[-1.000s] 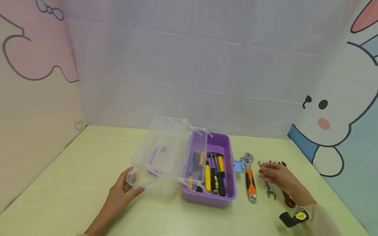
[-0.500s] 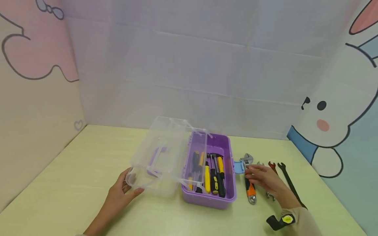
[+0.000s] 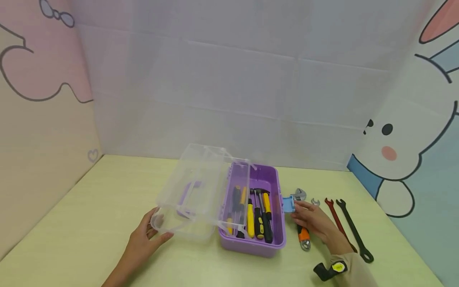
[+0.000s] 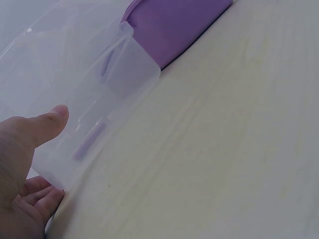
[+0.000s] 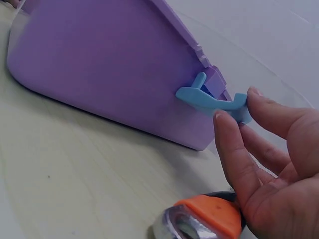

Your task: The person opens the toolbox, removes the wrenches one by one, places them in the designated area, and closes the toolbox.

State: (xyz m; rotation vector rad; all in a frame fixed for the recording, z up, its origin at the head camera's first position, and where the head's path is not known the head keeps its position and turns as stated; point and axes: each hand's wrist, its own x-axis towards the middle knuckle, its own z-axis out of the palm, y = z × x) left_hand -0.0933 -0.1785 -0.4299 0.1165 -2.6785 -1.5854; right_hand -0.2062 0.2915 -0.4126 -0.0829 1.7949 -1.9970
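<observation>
A purple toolbox (image 3: 251,250) lies open, its clear lid (image 3: 204,235) swung out to the left. My left hand (image 3: 141,241) holds the lid's near left corner, thumb on one side and fingers curled at the edge. On the box's right wall a light blue latch (image 5: 209,102) sticks outward. Its free end is between the thumb and fingers of my right hand (image 5: 271,154). Below that hand lies an adjustable wrench (image 3: 304,238) with an orange and black handle, partly hidden by the hand in the head view.
Inside the box are a hammer (image 3: 264,192), a yellow-handled tool (image 3: 250,223) and several other tools. A red wrench (image 3: 335,215), a black wrench (image 3: 353,229) and a silver wrench (image 3: 315,202), mostly hidden, lie to the right. A printed fabric wall (image 3: 229,99) stands behind the table.
My right hand has moved left from over the wrenches, past the adjustable wrench, to the blue latch. The red and black wrenches are now more exposed. My left hand stays at the lid.
</observation>
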